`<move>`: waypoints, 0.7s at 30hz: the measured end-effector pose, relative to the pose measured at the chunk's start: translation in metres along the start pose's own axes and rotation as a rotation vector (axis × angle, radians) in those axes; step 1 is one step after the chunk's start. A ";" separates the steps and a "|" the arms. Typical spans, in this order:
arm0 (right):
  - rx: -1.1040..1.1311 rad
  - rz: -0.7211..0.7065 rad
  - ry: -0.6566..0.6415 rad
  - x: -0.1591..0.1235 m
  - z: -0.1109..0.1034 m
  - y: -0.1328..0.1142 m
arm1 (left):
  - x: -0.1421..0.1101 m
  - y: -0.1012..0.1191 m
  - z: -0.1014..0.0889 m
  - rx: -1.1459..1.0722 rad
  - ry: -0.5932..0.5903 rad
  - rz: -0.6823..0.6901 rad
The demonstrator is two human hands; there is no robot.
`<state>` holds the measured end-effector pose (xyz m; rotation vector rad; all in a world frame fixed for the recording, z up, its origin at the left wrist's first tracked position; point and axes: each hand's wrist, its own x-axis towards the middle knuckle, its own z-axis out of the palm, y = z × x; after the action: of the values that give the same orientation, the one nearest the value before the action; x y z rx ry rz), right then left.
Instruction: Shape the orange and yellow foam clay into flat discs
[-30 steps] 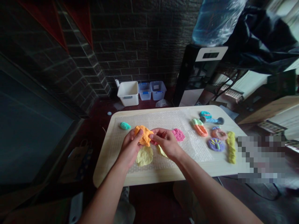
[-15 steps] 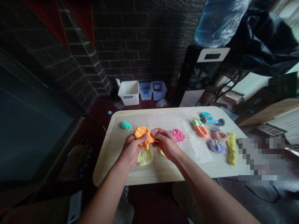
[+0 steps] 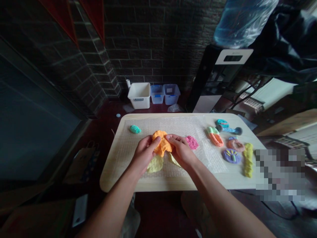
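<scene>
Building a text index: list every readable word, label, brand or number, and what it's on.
No text is legible.
Water dispenser: mark above its display, too small.
White bin: front tag, too blurred.
Right-hand blue bin: pale label, too small.

Both hands [image 3: 162, 149] pinching orange clay [image 3: 162, 142] above bubble wrap [image 3: 128, 148].

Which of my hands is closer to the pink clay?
Right. Your right hand is just beside the pink clay; your left hand is farther off, at the left side of the orange clay.
</scene>
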<state>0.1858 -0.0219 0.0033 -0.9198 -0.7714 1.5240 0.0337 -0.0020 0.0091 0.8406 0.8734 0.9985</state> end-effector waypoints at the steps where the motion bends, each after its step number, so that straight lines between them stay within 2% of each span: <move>1: -0.025 -0.023 0.041 0.000 -0.001 0.002 | 0.002 -0.002 -0.001 0.012 0.029 0.025; 5: -0.222 -0.148 0.150 -0.002 -0.004 0.008 | 0.007 -0.012 -0.009 0.170 0.036 0.133; 10: -0.664 -0.394 0.150 -0.009 0.000 0.010 | 0.003 -0.017 -0.008 0.466 -0.041 0.203; 14: -0.734 -0.385 0.134 -0.009 0.002 0.015 | 0.001 -0.022 -0.001 0.373 -0.057 0.208; 18: -0.814 -0.430 0.280 -0.004 0.001 0.017 | 0.000 -0.031 0.005 0.210 0.041 0.114; 21: -0.899 -0.486 0.376 -0.001 0.000 0.016 | -0.003 -0.038 0.011 0.212 0.107 0.054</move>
<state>0.1778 -0.0257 -0.0102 -1.4747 -1.3089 0.5109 0.0552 -0.0184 -0.0197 1.0010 1.0666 1.0166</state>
